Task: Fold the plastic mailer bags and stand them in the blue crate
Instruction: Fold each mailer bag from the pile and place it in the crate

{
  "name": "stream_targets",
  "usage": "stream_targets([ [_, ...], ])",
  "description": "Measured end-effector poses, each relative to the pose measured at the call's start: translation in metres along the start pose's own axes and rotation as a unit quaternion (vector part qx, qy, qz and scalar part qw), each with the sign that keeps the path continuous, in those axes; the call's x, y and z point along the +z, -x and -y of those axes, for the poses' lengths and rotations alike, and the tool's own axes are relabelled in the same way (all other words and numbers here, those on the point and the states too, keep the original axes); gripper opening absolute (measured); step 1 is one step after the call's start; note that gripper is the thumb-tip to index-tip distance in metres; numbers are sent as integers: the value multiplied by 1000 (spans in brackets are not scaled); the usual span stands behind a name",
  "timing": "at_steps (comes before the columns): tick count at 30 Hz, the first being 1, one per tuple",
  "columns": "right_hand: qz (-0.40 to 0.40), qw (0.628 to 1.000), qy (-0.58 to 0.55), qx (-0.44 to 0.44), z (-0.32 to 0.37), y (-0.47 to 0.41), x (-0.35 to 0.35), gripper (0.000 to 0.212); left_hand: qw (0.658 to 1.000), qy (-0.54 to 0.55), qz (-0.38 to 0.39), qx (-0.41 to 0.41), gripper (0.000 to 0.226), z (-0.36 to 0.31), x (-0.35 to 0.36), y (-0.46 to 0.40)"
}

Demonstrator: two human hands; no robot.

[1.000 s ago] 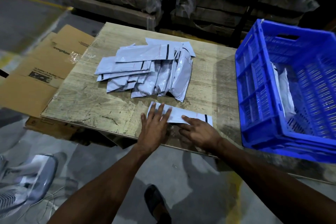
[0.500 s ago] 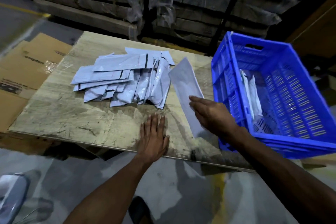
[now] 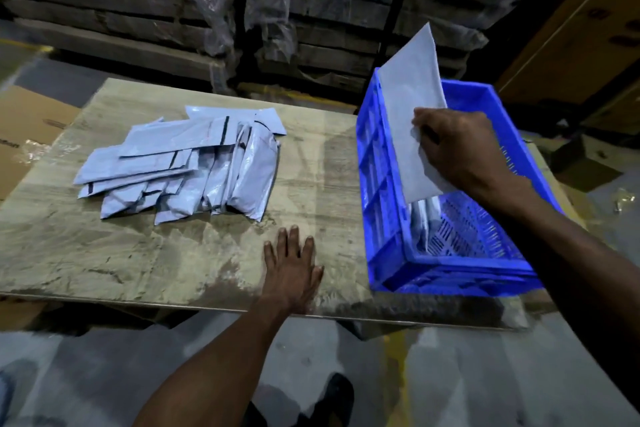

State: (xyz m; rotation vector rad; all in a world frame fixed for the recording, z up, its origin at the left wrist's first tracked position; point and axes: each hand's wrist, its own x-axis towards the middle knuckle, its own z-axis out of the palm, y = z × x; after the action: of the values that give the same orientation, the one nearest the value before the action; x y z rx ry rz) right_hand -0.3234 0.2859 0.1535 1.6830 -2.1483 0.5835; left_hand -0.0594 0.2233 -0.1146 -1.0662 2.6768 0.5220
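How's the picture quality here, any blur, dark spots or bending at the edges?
Head view: dim overall, the stacked pallets behind nearly black; the table edge bows from the wide lens; the left hand and pile of bags look slightly soft; the crate stays vivid.

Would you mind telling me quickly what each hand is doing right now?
Left hand: open, flat on the wooden table, holding nothing.
Right hand: grips a folded mailer bag over the blue crate.
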Motion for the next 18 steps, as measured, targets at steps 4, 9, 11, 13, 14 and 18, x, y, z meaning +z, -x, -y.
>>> stream_targets([
  [4, 42, 998, 29, 26, -42, 4, -5, 28, 1000, 11, -5, -4, 71, -26, -7, -12],
  [9, 146, 981, 99, 78, -96, 36, 15, 32, 1000, 16, 13, -21, 76, -34, 1, -24],
  [11, 192, 971, 101, 97, -110, 51, 28, 30, 1000, 21, 5, -19, 86, -33, 3, -24],
  [13, 236, 958, 112, 114, -120, 63, 39, 22, 1000, 18, 4, -21, 90, -33, 2, -23],
  [14, 253, 954, 116, 116, -124, 69, 46, 19, 1000, 14, 8, -24, 90, -34, 1, -23],
  [18, 298, 941, 97, 127, -126, 81, 66, 13, 999, 1, 18, -26, 91, -34, 0, -24],
])
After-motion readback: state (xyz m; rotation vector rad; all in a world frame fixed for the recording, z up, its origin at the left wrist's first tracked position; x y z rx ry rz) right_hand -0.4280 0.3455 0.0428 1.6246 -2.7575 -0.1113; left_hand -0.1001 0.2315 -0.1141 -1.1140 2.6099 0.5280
